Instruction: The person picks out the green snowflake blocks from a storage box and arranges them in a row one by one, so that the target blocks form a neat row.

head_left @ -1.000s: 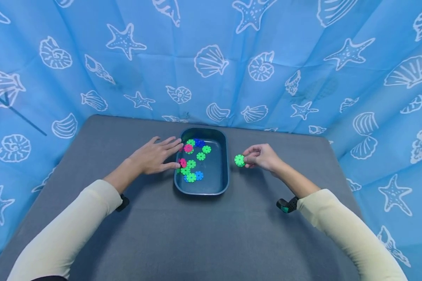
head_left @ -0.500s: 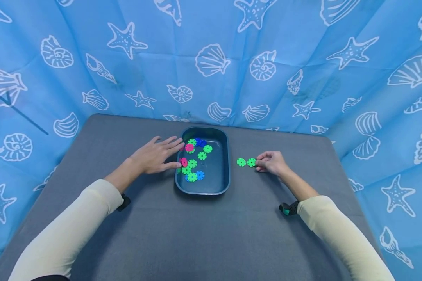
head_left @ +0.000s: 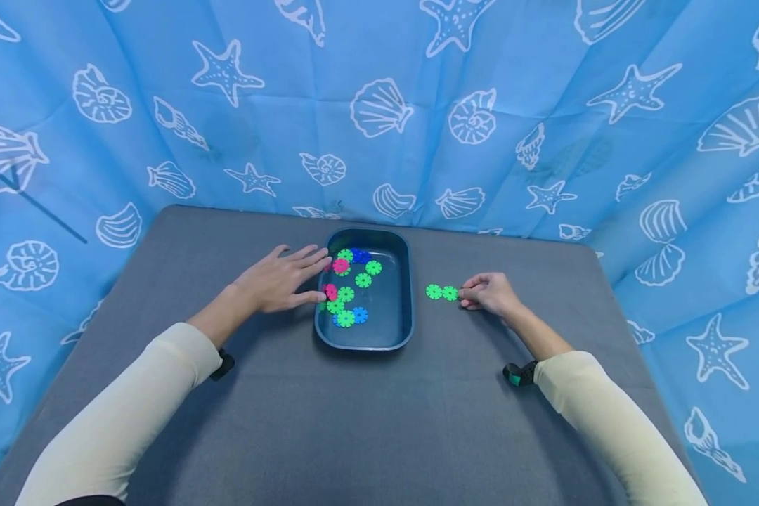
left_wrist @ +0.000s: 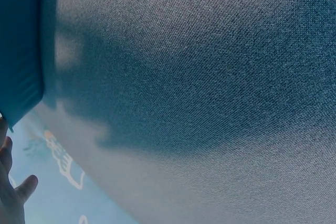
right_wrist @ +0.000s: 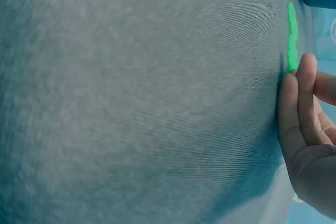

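Observation:
Two green notched plastic discs lie side by side on the grey cloth, right of the tray; the left disc [head_left: 433, 292] meets the right disc [head_left: 450, 294] edge to edge. My right hand [head_left: 490, 294] pinches the right disc between thumb and fingers. From the right wrist, the green discs [right_wrist: 292, 40] appear edge-on, just off the cloth's surface or on it; I cannot tell which. With spread, straight fingers, my left hand [head_left: 278, 281] rests at the left rim of the dark blue tray [head_left: 379, 347]. Only some of its fingers [left_wrist: 26, 186] show in the left wrist view.
Inside the tray, several green, pink and blue notched discs, such as a pink disc [head_left: 341, 266] and a blue disc [head_left: 359, 315], lie mostly along the left side. Grey cloth [head_left: 379, 422] covers the table. A blue shell-patterned curtain [head_left: 379, 169] hangs behind and beside it.
A second ago one green disc showed at my right hand; then two appeared as the hand shifted right. Since then the right disc has moved slightly left against the other. The left hand stays put.

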Demonstrator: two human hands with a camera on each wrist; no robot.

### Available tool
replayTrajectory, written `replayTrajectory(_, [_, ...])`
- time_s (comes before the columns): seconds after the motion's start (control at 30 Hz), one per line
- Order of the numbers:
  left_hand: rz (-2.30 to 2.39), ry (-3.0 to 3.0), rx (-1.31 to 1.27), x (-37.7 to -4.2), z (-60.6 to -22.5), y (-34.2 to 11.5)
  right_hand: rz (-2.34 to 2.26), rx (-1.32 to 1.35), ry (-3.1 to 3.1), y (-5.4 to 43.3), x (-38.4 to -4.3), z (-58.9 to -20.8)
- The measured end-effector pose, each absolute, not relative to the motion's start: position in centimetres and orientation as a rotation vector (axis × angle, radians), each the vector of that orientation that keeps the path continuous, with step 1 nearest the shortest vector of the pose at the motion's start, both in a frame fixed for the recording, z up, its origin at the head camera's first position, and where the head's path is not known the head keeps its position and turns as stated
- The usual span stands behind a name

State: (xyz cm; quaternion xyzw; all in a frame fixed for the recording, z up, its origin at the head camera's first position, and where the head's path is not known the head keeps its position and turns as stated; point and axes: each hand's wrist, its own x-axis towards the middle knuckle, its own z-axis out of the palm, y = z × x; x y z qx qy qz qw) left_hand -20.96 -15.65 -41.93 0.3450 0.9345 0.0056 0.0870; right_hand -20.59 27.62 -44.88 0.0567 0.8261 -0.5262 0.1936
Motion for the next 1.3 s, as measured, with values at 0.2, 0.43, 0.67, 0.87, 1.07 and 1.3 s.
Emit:
replayTrajectory(0.2, [0.005,2.785,1.018,-21.0,-41.8,-15.6,-1.405,0.125,2.319,27.5,-21.1,-43.2])
replayTrajectory(0.43, [0.016,2.787,1.033,-21.0,-41.8,-15.5,-1.276,-0.019,2.366,26.6,-22.1,-38.6])
replayTrajectory(0.67, [-0.008,2.8,1.042,-20.9,-41.9,-15.6,-1.29,-0.127,2.285,23.2,-23.6,-35.7])
replayTrajectory(0.87, [0.009,2.792,1.039,-20.8,-41.8,-15.6,-1.302,-0.235,2.15,19.0,-23.5,-35.4])
replayTrajectory(1.07, [-0.002,2.792,1.038,-20.9,-41.8,-15.6,-1.263,-0.249,1.995,14.9,-23.2,-36.6])
replayTrajectory(1.3, [0.003,2.796,1.032,-21.0,-41.9,-15.5,-1.147,-0.268,1.923,11.2,-22.9,-37.8])
